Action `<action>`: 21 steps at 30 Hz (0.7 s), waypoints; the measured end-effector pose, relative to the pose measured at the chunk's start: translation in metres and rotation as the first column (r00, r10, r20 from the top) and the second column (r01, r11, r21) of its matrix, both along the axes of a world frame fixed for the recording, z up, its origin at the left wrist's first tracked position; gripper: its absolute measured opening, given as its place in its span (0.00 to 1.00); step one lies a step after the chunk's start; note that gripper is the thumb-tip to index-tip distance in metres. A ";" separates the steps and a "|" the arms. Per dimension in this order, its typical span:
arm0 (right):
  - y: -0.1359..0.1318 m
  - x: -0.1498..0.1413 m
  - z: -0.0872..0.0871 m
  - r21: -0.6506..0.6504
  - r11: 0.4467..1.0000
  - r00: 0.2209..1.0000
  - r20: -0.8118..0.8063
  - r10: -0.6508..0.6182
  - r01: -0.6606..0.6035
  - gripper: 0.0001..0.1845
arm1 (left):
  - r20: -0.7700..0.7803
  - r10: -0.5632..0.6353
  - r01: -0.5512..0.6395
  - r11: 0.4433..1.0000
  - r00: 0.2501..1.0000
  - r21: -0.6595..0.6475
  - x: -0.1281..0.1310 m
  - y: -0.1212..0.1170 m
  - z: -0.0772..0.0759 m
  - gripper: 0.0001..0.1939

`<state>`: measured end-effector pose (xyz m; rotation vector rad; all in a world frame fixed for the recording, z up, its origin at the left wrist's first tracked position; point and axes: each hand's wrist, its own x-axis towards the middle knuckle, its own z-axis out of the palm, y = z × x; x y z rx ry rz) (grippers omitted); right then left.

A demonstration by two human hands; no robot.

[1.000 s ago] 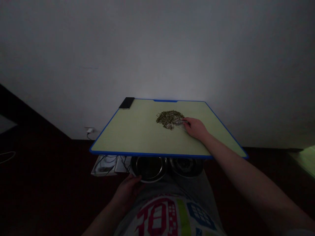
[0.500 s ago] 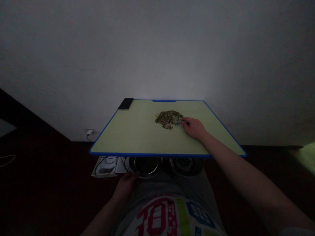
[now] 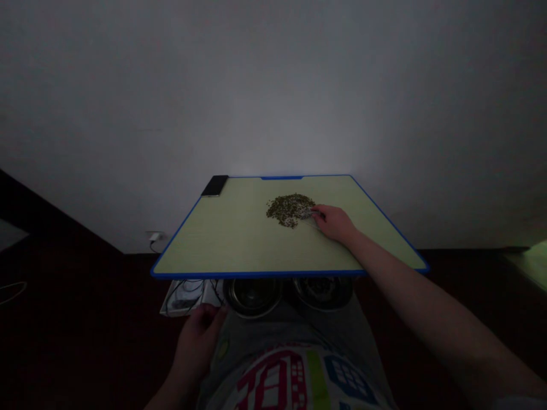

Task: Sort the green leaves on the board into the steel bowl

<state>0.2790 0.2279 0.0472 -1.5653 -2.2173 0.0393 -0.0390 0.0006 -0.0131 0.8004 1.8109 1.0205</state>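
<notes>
**Little is standing between you and a spill**

You are resting your right hand on the pale green board with its fingertips bunched against the right edge of a pile of small dark green grains, perhaps mung beans. The pile is lying loose towards the far side of the board, well in from the blue rim. A pale sliver is showing under your fingertips, but it is too dim and small to identify. You cannot be sure from this view whether those fingers are pinching any grains.

Your left hand is hanging loosely open below the near edge, holding nothing visible, just beside a sheet of paper tangled with dark cables. Two steel bowls are sitting under that edge.

The risks are coming from the surface and the light. Nothing is showing along the near rim that would stop rolling grains, so a tilt or a hurried sweep could send them over. Stray grains are hard to spot in this gloom. A careless reach could also snag the cables. The black phone is sitting at the far left corner, where a jolt could unsettle it.
</notes>
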 end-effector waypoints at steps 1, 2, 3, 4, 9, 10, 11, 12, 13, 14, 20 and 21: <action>0.001 0.000 0.000 0.005 1.000 1.000 0.000 0.003 -0.003 0.18 | 0.013 -0.072 0.072 0.997 0.997 0.012 0.006 0.000 0.007 0.15; 0.001 0.001 0.000 0.010 1.000 1.000 0.000 0.004 -0.004 0.18 | 0.040 -0.156 0.155 0.988 0.987 0.011 0.016 0.001 0.012 0.16; 0.002 0.001 -0.001 0.016 1.000 1.000 -0.002 0.003 -0.002 0.18 | 0.080 -0.250 0.252 0.968 0.965 -0.005 0.028 0.003 0.016 0.15; 0.002 0.002 -0.001 0.019 1.000 1.000 -0.005 0.001 -0.001 0.18 | 0.127 -0.331 0.336 0.942 0.935 -0.019 0.042 0.007 0.017 0.13; 0.002 0.004 -0.002 0.010 1.000 1.000 -0.017 -0.017 0.018 0.18 | 0.248 -0.505 0.540 0.836 0.827 -0.097 0.113 0.033 -0.009 0.11; 0.001 0.004 -0.001 0.005 1.000 1.000 -0.017 -0.019 0.019 0.18 | 0.269 -0.516 0.559 0.822 0.813 -0.111 0.122 0.038 -0.017 0.11; 0.001 0.004 -0.001 0.001 1.000 1.000 -0.016 -0.020 0.020 0.18 | 0.290 -0.516 0.567 0.814 0.806 -0.126 0.129 0.042 -0.024 0.10; 0.000 0.004 -0.001 0.000 1.000 1.000 -0.017 -0.018 0.018 0.18 | 0.322 -0.517 0.581 0.801 0.793 -0.144 0.134 0.045 -0.030 0.10; 0.000 0.003 0.000 0.004 1.000 1.000 -0.018 -0.015 0.015 0.18 | 0.360 -0.509 0.590 0.791 0.781 -0.161 0.137 0.048 -0.035 0.13; 0.000 0.003 0.000 0.008 1.000 1.000 -0.019 -0.011 0.011 0.18 | 0.396 -0.489 0.587 0.791 0.777 -0.173 0.138 0.050 -0.038 0.16; 0.003 0.001 -0.001 0.016 1.000 1.000 -0.028 -0.002 0.002 0.17 | 0.540 -0.329 0.508 0.832 0.775 -0.223 0.146 0.059 -0.041 0.19; 0.004 0.001 -0.002 0.014 1.000 1.000 -0.028 -0.001 0.001 0.17 | 0.556 -0.306 0.493 0.841 0.773 -0.223 0.149 0.060 -0.042 0.19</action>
